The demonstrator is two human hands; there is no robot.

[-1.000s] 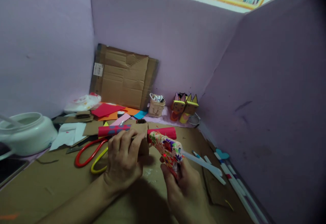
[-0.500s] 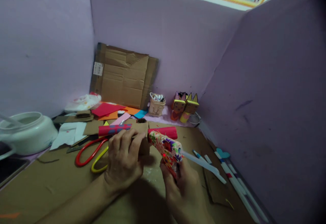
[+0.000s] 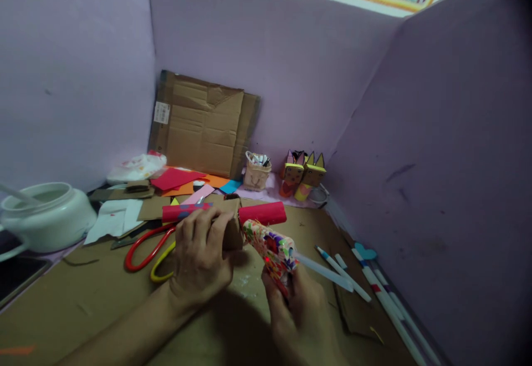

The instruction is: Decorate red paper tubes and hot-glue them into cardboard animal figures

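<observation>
Two items held: left grip (image 3: 201,255) clasps boxy brown cardboard (image 3: 235,238) at centre desk (image 3: 100,289); right grip (image 3: 300,302) encloses a flower-patterned glue gun (image 3: 277,249), front end beside the cardboard's right side, near a smooth red roll (image 3: 266,213).

I am finding no word, brand or number that I can read from here. A white label (image 3: 162,113) is sitting on the left side of the flattened cardboard (image 3: 203,130) that is leaning against the purple wall (image 3: 291,72); it is carrying rows of small dark print, but they are coming out too small and blurred for me to make out. Lower down, near the left edge of that same cardboard, a little dark mark (image 3: 160,148) is showing, and I am not managing to tell whether it is a letter, a number or a symbol. On the front of the small basket (image 3: 256,177), a faint darker motif is showing, too unclear for me to tell lettering from drawing.
</observation>
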